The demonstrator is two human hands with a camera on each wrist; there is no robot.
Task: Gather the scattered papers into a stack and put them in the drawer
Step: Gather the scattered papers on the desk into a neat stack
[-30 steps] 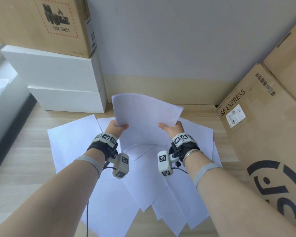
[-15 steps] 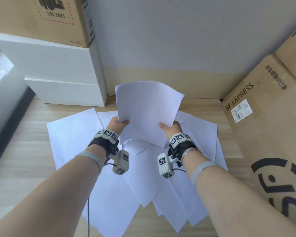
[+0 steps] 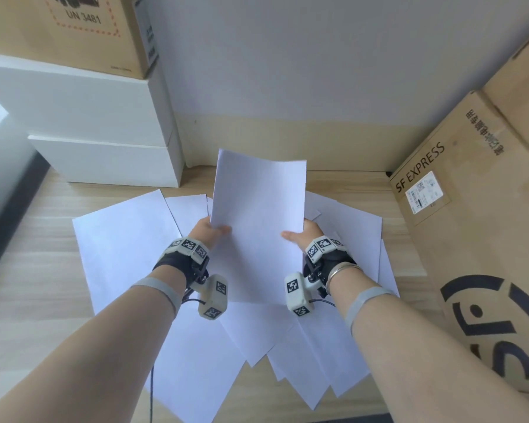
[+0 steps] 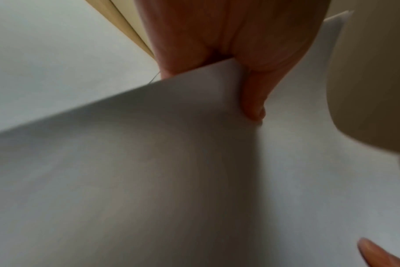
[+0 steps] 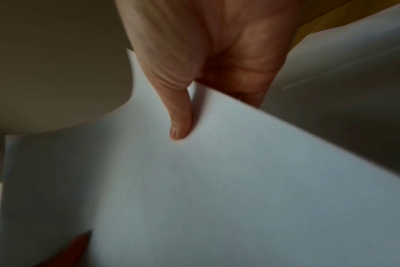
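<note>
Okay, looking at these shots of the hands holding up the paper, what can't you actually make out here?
- Drawer: not in any view.
- Held paper: whether one sheet or several cannot be told; its edges blur in both wrist views.
- Fingers of left hand and right hand: behind the paper in the head view; only the thumbs show.
- Loose sheets on the desk: their count, since they overlap and the arms cover some.
- Shipping label: print too small.
</note>
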